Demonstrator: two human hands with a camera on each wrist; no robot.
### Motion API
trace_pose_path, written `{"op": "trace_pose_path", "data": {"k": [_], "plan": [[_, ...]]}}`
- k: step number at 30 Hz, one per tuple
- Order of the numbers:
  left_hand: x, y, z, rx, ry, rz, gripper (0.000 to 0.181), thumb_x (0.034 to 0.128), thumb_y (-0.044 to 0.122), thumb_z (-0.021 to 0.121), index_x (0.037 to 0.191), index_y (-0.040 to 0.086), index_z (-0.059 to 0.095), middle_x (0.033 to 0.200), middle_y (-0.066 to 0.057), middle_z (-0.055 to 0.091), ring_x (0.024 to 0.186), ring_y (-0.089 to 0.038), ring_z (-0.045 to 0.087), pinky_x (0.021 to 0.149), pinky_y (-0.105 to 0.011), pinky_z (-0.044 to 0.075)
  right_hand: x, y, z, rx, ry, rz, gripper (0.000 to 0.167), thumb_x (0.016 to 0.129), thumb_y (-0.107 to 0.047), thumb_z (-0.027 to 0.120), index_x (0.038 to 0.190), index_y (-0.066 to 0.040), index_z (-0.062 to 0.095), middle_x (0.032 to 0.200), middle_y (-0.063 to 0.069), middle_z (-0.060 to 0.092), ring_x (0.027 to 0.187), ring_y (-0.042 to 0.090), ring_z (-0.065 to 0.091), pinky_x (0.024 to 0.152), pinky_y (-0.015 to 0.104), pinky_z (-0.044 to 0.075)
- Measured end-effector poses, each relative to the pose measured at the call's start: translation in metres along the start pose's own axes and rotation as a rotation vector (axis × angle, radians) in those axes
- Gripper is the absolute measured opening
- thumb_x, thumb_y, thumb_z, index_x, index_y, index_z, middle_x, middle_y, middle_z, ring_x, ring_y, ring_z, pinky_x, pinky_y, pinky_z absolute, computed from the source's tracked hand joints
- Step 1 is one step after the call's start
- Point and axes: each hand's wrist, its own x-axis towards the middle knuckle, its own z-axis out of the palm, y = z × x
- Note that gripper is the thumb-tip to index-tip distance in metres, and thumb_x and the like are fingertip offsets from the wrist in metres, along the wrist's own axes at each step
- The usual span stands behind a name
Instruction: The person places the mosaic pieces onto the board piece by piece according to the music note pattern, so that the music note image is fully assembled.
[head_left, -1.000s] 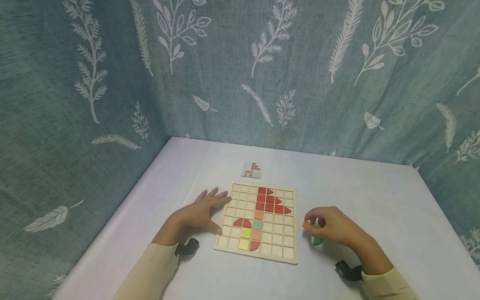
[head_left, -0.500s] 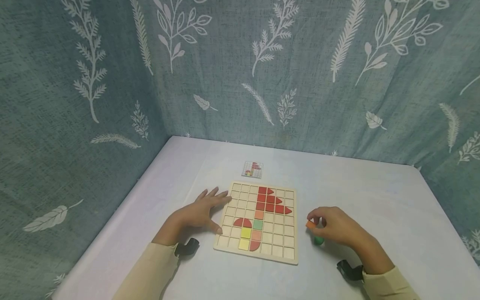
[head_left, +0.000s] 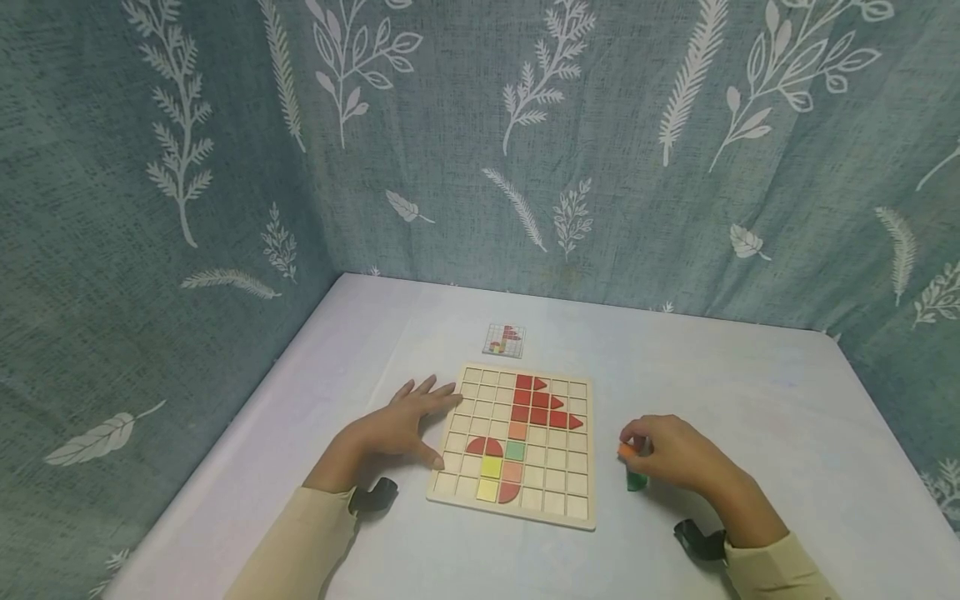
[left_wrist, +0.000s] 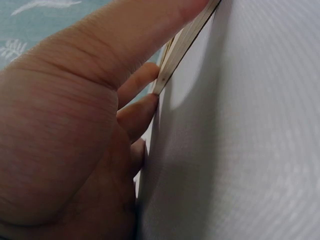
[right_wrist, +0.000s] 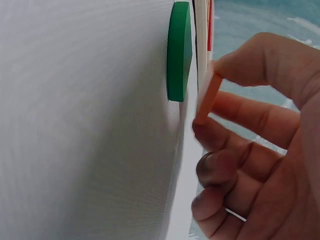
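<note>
My right hand (head_left: 663,450) pinches a small orange tile (right_wrist: 210,97) between thumb and fingers, off the right side of the wooden grid board (head_left: 558,475). Close by on the white cloth lies a green piece with a curved edge (head_left: 637,482), partly covered by that hand in the head view. At the board's left side, my left hand (head_left: 393,429) is spread, its thumb and fingertips touching the wooden edge. On the board, red squares and points (head_left: 540,397), red quarter rounds (head_left: 484,446), yellow, orange and green tiles sit in cells.
A small printed card (head_left: 504,341) showing a coloured grid pattern lies behind the board. White cloth (head_left: 705,367) covers the table. Patterned blue-green curtains (head_left: 450,167) stand at the back and left. Each wrist carries a black device (head_left: 699,542).
My right hand has shifted slightly to the right, away from the board, still pinching the orange tile. The left hand and the board have stayed in place.
</note>
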Motion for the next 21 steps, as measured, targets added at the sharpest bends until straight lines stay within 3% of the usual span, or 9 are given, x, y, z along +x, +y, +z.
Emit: {"op": "trace_pose_path", "data": {"k": [7,14,21], "plan": [[0.0001,0.0001,0.0004,0.0,0.006,-0.005,0.117,0.0515,0.066,0.083,0.152,0.025,0.037,0.159,0.002,0.023,0.148,-0.022,-0.003,0.117,-0.046,-0.008,-0.0004,0.0026,0.0003,-0.035,-0.016,-0.013,0.013,0.085,-0.024,0.073,0.094,-0.015,0.07,0.075,-0.008,0.058,0.067,0.012,0.05,0.057,0.031,0.045],[0.0006,0.0016,0.0,-0.004,0.013,-0.01,0.117,0.051,0.065,0.083,0.151,0.026,0.037,0.159,0.003,0.023,0.148,-0.021,-0.003,0.117,-0.044,-0.008,0.0013,0.0033,0.0003,-0.054,-0.02,0.027,0.016,0.085,-0.026,0.072,0.097,-0.015,0.071,0.078,-0.007,0.06,0.071,0.013,0.051,0.06,0.031,0.046],[0.001,0.0005,0.0005,-0.003,0.004,-0.004,0.116,0.0519,0.065,0.084,0.151,0.025,0.038,0.159,0.002,0.022,0.148,-0.022,-0.003,0.117,-0.045,-0.008,0.0029,0.0058,0.0025,-0.061,-0.026,0.038,0.022,0.08,-0.023,0.08,0.099,-0.015,0.07,0.082,-0.006,0.06,0.075,0.014,0.053,0.067,0.035,0.049]]}}
